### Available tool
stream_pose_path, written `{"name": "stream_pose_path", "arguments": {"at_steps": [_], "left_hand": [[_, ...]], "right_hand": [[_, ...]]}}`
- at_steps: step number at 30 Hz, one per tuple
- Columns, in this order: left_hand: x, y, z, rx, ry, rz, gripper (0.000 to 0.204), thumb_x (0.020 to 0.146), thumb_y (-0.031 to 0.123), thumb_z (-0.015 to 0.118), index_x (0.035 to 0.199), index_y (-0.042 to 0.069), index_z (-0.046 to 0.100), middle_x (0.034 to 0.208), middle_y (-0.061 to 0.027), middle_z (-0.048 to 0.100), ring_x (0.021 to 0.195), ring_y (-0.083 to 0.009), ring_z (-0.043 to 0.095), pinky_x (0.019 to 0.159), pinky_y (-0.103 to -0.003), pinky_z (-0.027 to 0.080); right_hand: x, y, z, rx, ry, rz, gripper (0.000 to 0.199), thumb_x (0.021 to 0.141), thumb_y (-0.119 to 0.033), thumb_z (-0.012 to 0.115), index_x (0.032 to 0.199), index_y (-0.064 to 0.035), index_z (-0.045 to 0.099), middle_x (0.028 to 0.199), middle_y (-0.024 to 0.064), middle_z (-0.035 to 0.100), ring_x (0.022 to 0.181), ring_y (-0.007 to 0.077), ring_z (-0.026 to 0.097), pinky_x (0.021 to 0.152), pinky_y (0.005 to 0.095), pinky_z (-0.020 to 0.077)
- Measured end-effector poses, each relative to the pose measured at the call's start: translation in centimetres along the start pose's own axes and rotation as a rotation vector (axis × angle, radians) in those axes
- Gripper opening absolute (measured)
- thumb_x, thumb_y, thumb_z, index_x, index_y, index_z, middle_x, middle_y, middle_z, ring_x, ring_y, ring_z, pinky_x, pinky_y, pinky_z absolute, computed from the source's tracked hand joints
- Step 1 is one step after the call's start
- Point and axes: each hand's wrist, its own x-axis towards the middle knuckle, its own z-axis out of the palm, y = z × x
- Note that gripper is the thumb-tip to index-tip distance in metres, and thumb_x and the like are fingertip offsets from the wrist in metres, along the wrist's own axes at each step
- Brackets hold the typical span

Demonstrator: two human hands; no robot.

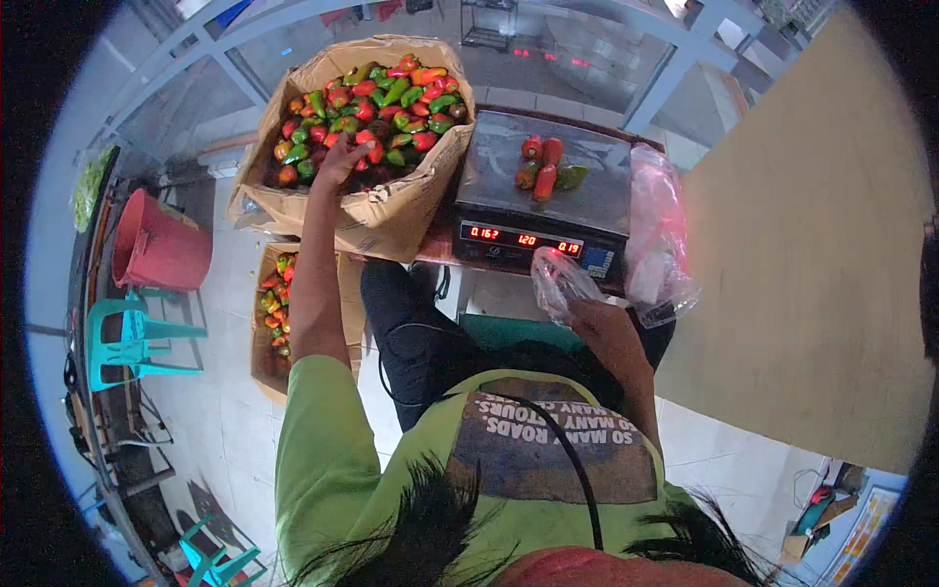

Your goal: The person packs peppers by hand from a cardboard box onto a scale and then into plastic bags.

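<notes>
Pale floor tiles and a glass-and-metal partition lie around the grey weighing scale (543, 181), which stands on the bench and serves as my landmark. On its platform lies a small cluster of peppers (544, 166), red with one green. Just left of the scale sits a big brown paper sack (391, 210), folded open at the top and full of red, green and orange peppers. My left hand (342, 157) reaches into the sack, fingers curled down on the pile and touching peppers; whether it actually grips one I cannot tell. My right hand (587, 313), just in front of the scale, is closed on a thin clear plastic bag (559, 282), which looks empty.

Below the sack, on the floor to the scale's left, a second cardboard box (276, 313) holds more peppers. Right of the scale hangs a bunch of pinkish plastic bags (657, 235).

I judge the risks small: the sack's soft wall could sag under my forearm and spill peppers, and the loose ones on the scale could roll off its edge if bumped.
</notes>
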Motion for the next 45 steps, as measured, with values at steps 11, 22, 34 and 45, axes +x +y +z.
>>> {"name": "stream_pose_path", "arguments": {"at_steps": [11,22,34,45], "left_hand": [[1.4,-0.6,-1.4,0.098,0.43,0.106,0.038,0.082,0.039,0.047,0.081,0.002,0.054,0.067,-0.0064,0.057,0.061,-0.0208,0.055,0.057,-0.033,0.043],[-1.3,10.9,10.2,-0.625,-0.114,0.057,0.021,0.081,0.022,0.055,0.098,0.008,0.053,0.091,0.0009,0.055,0.083,-0.0081,0.052,0.065,-0.022,0.043],[3.5,0.2,-0.5,0.059,0.258,0.117,0.034,0.084,0.032,0.051,0.103,0.004,0.056,0.095,-0.0037,0.058,0.081,-0.014,0.055,0.066,-0.026,0.046],[1.7,-1.1,1.1,0.005,0.077,0.301,0.022,0.083,0.025,0.05,0.091,0.007,0.061,0.085,-0.0027,0.059,0.076,-0.0099,0.053,0.067,-0.025,0.044]], "right_hand": [[-0.2,0.4,-0.2,-0.066,0.013,-0.016,0.022,0.079,-0.017,0.052,0.093,-0.0008,0.058,0.091,0.0161,0.059,0.084,0.0307,0.057,0.076,0.0372,0.0438],[-0.3,0.4,-0.8,-0.01,0.026,0.028,0.024,0.077,-0.017,0.055,0.092,0.0017,0.057,0.086,0.0192,0.058,0.081,0.0336,0.057,0.069,0.0379,0.0438],[0.0,0.8,-0.7,-0.015,-0.049,-0.008,0.023,0.076,-0.017,0.057,0.089,0.0027,0.057,0.083,0.0194,0.058,0.078,0.0345,0.057,0.069,0.0369,0.0439],[0.1,1.1,-0.5,-0.042,-0.064,0.017,0.025,0.078,-0.017,0.055,0.094,0.0017,0.057,0.086,0.0203,0.058,0.081,0.0344,0.057,0.07,0.0371,0.044]]}}
